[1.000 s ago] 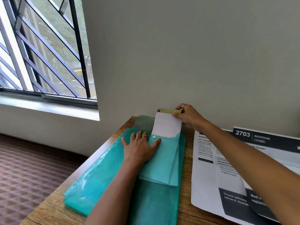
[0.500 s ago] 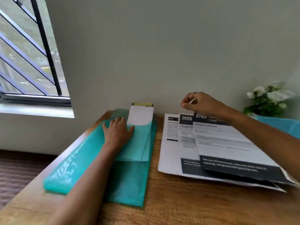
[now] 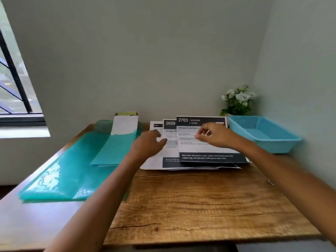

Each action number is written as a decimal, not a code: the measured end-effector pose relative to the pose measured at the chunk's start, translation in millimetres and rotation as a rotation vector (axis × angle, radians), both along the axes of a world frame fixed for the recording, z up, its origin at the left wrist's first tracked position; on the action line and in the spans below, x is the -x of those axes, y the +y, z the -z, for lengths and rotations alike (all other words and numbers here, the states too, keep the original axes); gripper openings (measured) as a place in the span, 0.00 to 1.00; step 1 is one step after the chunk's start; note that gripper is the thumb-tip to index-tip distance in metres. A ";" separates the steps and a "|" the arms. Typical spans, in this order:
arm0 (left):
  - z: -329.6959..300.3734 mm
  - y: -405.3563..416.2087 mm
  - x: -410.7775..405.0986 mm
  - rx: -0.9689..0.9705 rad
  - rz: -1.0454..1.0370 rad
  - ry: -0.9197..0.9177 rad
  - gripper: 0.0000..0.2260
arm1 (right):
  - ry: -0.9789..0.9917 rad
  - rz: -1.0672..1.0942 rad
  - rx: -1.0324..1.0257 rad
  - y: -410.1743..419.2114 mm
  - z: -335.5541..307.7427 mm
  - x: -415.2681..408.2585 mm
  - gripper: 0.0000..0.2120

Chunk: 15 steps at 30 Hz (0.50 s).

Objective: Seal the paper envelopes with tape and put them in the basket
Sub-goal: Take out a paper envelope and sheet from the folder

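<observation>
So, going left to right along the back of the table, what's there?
Window → teal plastic folder → teal envelopes → printed sheets → white flowers → blue basket.

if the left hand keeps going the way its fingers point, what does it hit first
Most likely the printed sheets: the left hand points forward and to the right, its fingertips already at the left edge of the sheet headed 2659. Whether it touches the paper or hovers just above is unclear from this one view.
</observation>
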<state>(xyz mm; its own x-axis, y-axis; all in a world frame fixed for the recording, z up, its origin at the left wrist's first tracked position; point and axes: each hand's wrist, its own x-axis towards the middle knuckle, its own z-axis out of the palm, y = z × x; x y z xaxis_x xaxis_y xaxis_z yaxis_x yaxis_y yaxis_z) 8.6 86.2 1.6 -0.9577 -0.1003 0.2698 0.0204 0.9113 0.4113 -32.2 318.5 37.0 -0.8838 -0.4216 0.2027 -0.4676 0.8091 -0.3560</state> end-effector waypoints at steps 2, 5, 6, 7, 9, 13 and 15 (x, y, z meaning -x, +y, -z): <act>8.5 19.0 -5.8 -0.017 0.039 -0.023 0.21 | -0.040 -0.059 -0.106 8.0 8.9 -14.0 0.24; 15.9 28.8 -6.0 -0.013 0.050 -0.077 0.21 | -0.090 -0.108 -0.180 7.8 23.0 -25.6 0.33; 17.3 28.9 -4.7 0.008 0.049 -0.101 0.21 | -0.088 -0.122 -0.202 7.3 27.3 -27.8 0.35; 19.2 27.0 -2.6 0.023 0.050 -0.119 0.22 | -0.085 -0.131 -0.216 7.4 31.6 -28.1 0.36; 22.4 28.1 -0.6 0.035 0.045 -0.125 0.22 | -0.075 -0.140 -0.221 13.7 36.4 -28.5 0.37; 31.6 29.1 0.2 0.046 0.021 -0.118 0.24 | -0.103 -0.150 -0.179 23.6 42.9 -28.1 0.37; 35.0 27.3 1.2 0.064 0.016 -0.119 0.26 | -0.097 -0.163 -0.157 24.6 44.0 -28.5 0.34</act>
<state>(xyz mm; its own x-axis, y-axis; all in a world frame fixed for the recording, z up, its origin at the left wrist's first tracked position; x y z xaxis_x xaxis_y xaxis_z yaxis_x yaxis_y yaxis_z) 7.3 113.6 -33.4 -0.9846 -0.0711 0.1599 -0.0103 0.9358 0.3523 -3.7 343.1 -7.0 -0.8137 -0.5798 0.0404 -0.5661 0.7748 -0.2813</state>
